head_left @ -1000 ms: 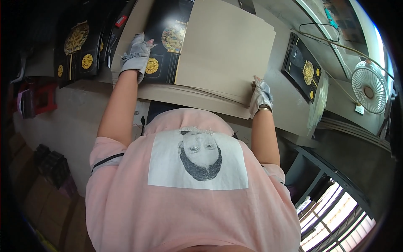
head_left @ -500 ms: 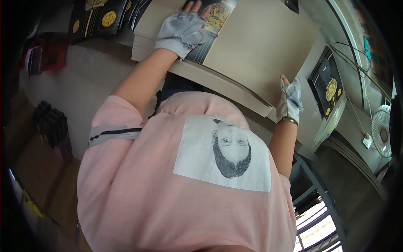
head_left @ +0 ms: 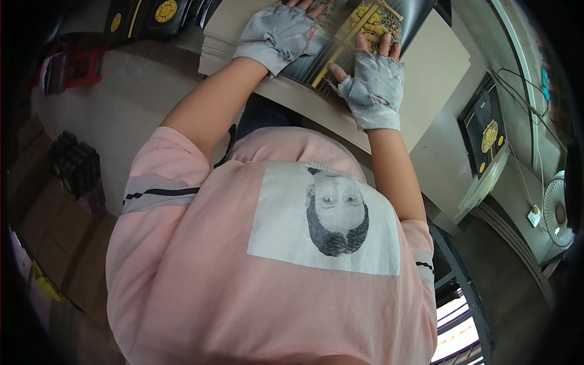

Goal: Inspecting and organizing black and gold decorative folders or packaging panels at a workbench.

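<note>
My left hand (head_left: 277, 38), in a worn grey fingerless glove, lies on the left part of a black sheet printed in gold (head_left: 350, 45). Its fingers are apart, and their tips come close to the top edge of the view. Wearing a matching glove, my right hand (head_left: 376, 85) rests flat on the sheet's right part with fingers and thumb spread. The sheet lies over a stack of large beige-grey boards (head_left: 433, 79), whose layered edges show at the left.
Black and gold printed covers (head_left: 149, 21) stand at the far left beside a red holder (head_left: 82, 67). At right, a black and gold printed piece (head_left: 486, 125) lies on a pile of sheets. Loose cables (head_left: 517, 91) and a white fan (head_left: 558, 210) are farther right.
My right hand has moved left from the boards' right side onto the printed sheet. The sheet now spreads farther right across the boards. My left hand has stayed nearly in place.
</note>
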`<state>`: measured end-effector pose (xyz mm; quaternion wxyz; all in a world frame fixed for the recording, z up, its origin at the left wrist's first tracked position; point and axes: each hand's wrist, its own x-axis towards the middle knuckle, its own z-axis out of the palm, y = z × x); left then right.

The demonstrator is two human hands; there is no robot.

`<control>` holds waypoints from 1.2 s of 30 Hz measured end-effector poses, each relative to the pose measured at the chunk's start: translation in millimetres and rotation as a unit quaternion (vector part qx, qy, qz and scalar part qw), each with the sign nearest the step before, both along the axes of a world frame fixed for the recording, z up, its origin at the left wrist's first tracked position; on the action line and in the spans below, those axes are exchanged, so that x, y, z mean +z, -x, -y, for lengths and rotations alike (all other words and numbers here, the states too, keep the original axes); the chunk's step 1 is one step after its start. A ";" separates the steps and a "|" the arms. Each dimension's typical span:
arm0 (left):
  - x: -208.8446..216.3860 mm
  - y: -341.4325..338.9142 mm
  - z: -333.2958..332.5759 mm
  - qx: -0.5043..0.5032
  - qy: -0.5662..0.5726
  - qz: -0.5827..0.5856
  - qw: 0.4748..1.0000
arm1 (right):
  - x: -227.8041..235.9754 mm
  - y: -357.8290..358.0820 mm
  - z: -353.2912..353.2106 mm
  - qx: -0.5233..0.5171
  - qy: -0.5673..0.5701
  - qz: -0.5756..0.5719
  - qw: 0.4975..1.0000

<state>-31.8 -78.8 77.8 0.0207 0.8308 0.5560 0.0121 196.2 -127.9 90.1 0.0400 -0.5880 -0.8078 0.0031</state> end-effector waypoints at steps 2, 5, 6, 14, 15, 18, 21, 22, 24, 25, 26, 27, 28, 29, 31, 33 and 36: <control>0.6 -2.3 -0.1 0.014 0.020 0.030 0.999 | -7.6 0.2 -1.7 0.001 0.006 0.007 1.000; 0.5 -1.3 -1.0 0.021 0.021 0.054 0.998 | -13.8 0.1 -3.2 0.009 0.007 0.018 1.000; -0.3 -0.6 -1.2 0.022 0.018 0.054 0.998 | -14.5 0.1 -3.9 0.012 0.006 0.016 1.000; -11.2 1.7 -2.3 -0.005 -0.062 0.011 0.998 | -11.4 -1.5 -6.6 0.021 0.050 0.052 0.997; -13.6 1.4 -7.3 0.018 -0.006 0.030 0.999 | -12.1 -2.2 -6.8 0.024 0.049 0.047 0.997; -24.7 -4.3 -30.4 0.045 0.005 0.097 0.994 | -13.8 -4.4 -7.6 0.037 0.037 0.033 0.998; -46.5 -22.9 -60.2 0.053 -0.003 0.169 0.984 | -13.6 -4.3 -7.0 0.048 0.026 0.045 0.997; -55.6 -28.5 -67.7 0.056 -0.010 0.190 0.980 | -13.1 -4.1 -6.7 0.047 0.020 0.058 0.997; -73.7 -37.6 -78.6 0.058 -0.017 0.216 0.975 | -11.2 -2.9 -6.4 0.051 0.018 0.045 0.998; -81.6 -38.9 -82.1 0.057 -0.018 0.222 0.973 | -10.2 -2.3 -6.5 0.040 0.033 0.058 0.997; -88.9 -39.7 -84.6 0.055 -0.021 0.229 0.972 | -8.9 -1.6 -6.8 0.048 0.029 0.053 0.997; -94.9 -40.8 -86.9 0.052 -0.022 0.232 0.971 | -7.4 -2.0 -6.4 0.047 0.043 0.066 0.996; -99.5 -40.8 -88.3 0.050 -0.022 0.235 0.971 | -5.9 -1.5 -5.6 0.046 0.058 0.079 0.994; -103.3 -42.2 -90.3 0.047 -0.022 0.237 0.970 | -4.9 -1.1 -4.3 0.046 0.048 0.074 0.995; -107.5 -42.3 -93.0 0.046 -0.021 0.237 0.970 | -3.7 2.1 0.3 0.041 0.028 0.083 0.995; -109.1 -41.3 -93.8 0.043 -0.026 0.242 0.969 | -3.9 9.3 11.0 0.062 0.051 0.067 0.995; -110.0 -39.7 -93.7 0.040 -0.030 0.250 0.967 | -6.1 20.2 26.1 0.089 0.087 0.050 0.991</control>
